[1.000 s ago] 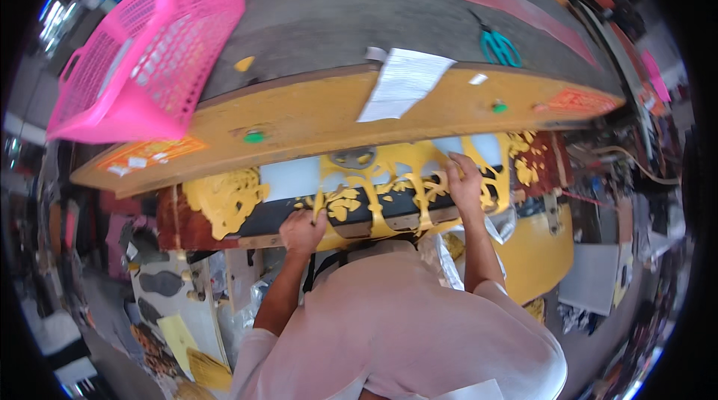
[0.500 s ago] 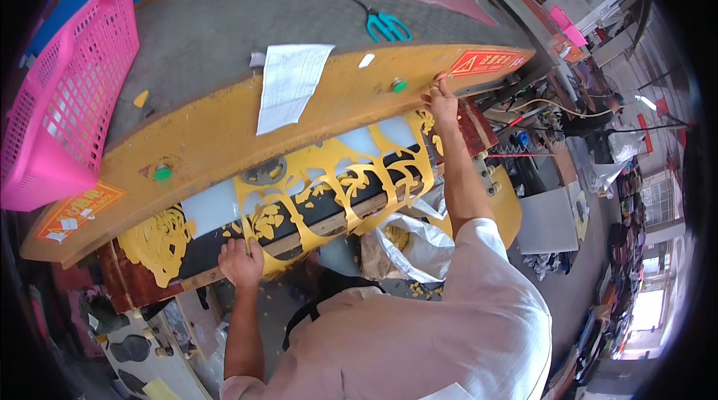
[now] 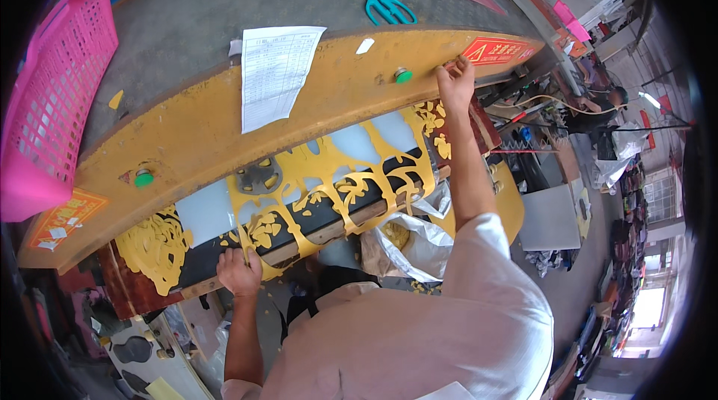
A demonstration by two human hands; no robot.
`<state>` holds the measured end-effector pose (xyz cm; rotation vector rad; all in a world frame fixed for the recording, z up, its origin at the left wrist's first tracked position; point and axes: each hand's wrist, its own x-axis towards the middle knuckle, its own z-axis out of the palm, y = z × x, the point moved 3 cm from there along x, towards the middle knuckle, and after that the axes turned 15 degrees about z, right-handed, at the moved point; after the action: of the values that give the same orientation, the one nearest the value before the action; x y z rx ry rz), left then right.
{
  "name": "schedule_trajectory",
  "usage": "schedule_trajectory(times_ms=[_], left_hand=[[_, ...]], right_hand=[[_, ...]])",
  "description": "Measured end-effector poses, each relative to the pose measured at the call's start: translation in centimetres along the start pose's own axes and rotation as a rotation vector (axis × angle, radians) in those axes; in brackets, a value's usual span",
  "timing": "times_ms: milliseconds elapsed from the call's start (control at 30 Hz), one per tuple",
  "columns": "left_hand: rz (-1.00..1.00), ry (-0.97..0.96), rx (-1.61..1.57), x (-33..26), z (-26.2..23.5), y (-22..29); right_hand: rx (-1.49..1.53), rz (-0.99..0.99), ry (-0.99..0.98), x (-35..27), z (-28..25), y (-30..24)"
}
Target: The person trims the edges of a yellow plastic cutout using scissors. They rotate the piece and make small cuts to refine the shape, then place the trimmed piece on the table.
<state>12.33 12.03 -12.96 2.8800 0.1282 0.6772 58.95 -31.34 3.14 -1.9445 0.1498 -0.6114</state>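
My left hand (image 3: 239, 271) is closed on the near left edge of a thin yellow sheet (image 3: 299, 239) full of cut-out openings. The sheet lies across a black and white work bed and hangs over its front edge. My right hand (image 3: 455, 86) is raised to the face of the orange beam (image 3: 344, 82), between a green button (image 3: 403, 75) and a red warning label (image 3: 497, 51). Its fingers are curled together, and what they hold or press is hidden. A grey cutting die (image 3: 258, 176) sits on the sheet's far left part, with loose yellow pieces (image 3: 263, 229) nearby.
Yellow scraps (image 3: 153, 247) pile up at the bed's left end. A pink basket (image 3: 56, 101), teal-handled scissors (image 3: 389, 8) and a paper form (image 3: 278, 75) rest on or against the beam's top. Below the bed's front edge stands a white sack (image 3: 415, 247).
My right hand has shifted slightly up and right along the beam, its fingers now more curled. My left hand stays at the sheet's edge. The view has shifted a little.
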Motion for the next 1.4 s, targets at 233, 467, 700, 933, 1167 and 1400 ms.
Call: schedule_trajectory(times_ms=[233, 467, 700, 933, 1167, 1400], left_hand=[[-0.004, 0.008, 0.018, -0.5, 0.5, -0.1], [-0.003, 0.01, -0.005, 0.6, 0.4, 0.0], [-0.026, -0.002, 0.017, 1.4, 0.6, -0.2], [-0.056, 0.075, 0.051, 0.8, 1.7, -0.4], [-0.046, 0.133, 0.041, 1.2, 1.6, -0.7], [-0.045, 0.092, 0.041, 1.5, 1.4, -0.9]], right_hand=[[0.366, 0.696, -0.231, 3.4, 0.1, 2.3], [0.256, 0.588, -0.201, -2.7, -0.7, -2.0], [0.416, 0.436, -0.444, -6.0, 6.4, -4.1], [0.42, 0.506, -0.471, -9.9, 3.0, -2.7], [0.311, 0.512, -0.644, -14.0, -2.4, -2.3], [0.255, 0.618, -0.63, -17.5, -5.2, 0.0]])
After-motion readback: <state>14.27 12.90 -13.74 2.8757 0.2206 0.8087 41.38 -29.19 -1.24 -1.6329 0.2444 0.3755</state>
